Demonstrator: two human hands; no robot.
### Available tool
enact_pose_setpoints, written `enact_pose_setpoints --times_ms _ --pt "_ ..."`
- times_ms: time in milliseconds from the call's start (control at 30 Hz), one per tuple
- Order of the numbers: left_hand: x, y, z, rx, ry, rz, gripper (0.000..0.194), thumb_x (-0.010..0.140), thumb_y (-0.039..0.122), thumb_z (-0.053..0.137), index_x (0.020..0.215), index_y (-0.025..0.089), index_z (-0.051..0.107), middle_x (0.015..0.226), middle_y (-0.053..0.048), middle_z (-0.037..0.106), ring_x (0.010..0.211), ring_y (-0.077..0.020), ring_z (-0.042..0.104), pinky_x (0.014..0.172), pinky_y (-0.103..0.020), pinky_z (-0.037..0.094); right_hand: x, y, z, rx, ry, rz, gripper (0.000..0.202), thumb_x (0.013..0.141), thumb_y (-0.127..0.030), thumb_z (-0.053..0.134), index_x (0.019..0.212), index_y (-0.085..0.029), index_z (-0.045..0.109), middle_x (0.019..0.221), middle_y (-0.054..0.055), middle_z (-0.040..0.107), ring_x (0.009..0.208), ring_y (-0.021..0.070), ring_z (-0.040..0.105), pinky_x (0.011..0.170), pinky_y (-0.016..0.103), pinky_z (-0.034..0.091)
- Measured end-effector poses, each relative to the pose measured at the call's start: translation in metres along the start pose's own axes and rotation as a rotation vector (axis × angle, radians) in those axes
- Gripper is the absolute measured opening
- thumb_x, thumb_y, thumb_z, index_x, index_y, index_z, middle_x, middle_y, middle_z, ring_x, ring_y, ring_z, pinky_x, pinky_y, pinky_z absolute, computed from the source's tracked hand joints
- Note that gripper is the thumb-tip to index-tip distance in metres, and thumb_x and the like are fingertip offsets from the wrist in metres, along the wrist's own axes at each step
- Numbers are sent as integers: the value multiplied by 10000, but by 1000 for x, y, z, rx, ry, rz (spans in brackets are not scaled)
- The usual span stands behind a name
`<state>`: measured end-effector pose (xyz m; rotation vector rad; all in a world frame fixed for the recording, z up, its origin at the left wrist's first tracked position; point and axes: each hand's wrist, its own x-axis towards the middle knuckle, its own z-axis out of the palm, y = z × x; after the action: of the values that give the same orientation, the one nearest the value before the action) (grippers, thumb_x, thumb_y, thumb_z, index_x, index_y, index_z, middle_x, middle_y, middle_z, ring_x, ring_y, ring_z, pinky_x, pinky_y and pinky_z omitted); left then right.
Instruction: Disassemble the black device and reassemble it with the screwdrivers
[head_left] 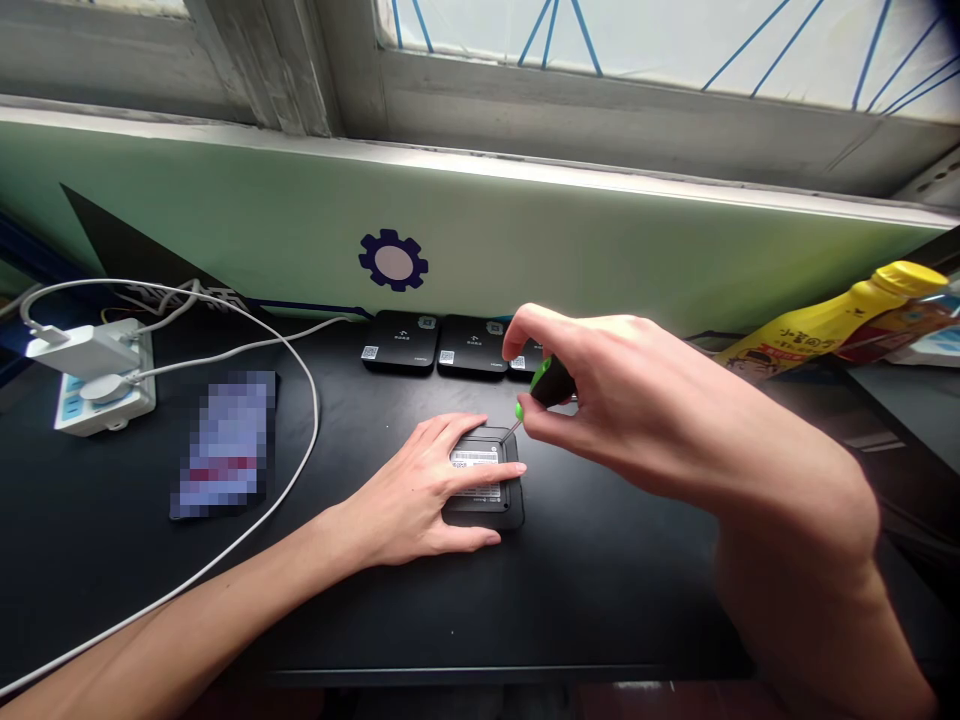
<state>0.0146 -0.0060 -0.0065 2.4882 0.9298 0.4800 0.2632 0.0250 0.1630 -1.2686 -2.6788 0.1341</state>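
The right hand (630, 395) pinches a screwdriver with a black-and-green handle (553, 382) between thumb and forefinger, its thin metal shaft slanting to a far corner of a flat black box with rounded corners (512, 508). The left hand (424, 490) spreads over that box on the smooth black desk (600, 595), its forefinger across a white printed label (477, 458). At right leans a yellow plastic bottle with a ridged cap (806, 325); its printed wrap hides any contents. Behind the box stand in a row three matte black slabs with small white code stickers (471, 350), one partly covered by the right hand. A white power strip (69, 405) holds two white plugs (86, 350).
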Motion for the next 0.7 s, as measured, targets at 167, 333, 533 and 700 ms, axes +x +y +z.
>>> enact_pose_setpoints --times_ms 167,333,533,700 --pt "0 0 0 -7 22 14 762 930 570 905 1635 477 629 1814 -100 378 1621 -473 397 1309 -699 435 7 -3 3 -147 37 70 235 1061 -442 652 932 -248 681 678 1 612 599 192 479 606 365 258" --pt "0 -1 0 7 6 12 777 935 579 900 1649 491 607 1823 -96 352 1633 -466 386 1308 -683 440 9 0 5 -128 29 71 243 1081 -455 662 964 -249 712 656 6 605 594 195 483 600 359 249" --pt "0 1 -2 14 -9 -3 762 949 590 883 1652 497 601 1828 -93 345 1632 -454 393 1315 -675 429 -1 5 2 52 -6 12 165 1007 -264 703 1163 -269 650 1009 14 745 865 208 629 686 323 370" --pt "0 0 -2 53 -4 25 762 969 611 847 1671 469 586 1838 -115 333 1624 -471 409 1309 -686 427 -1 7 2 105 -38 -18 247 963 -216 706 1197 -274 654 1072 4 746 938 210 653 741 313 405"
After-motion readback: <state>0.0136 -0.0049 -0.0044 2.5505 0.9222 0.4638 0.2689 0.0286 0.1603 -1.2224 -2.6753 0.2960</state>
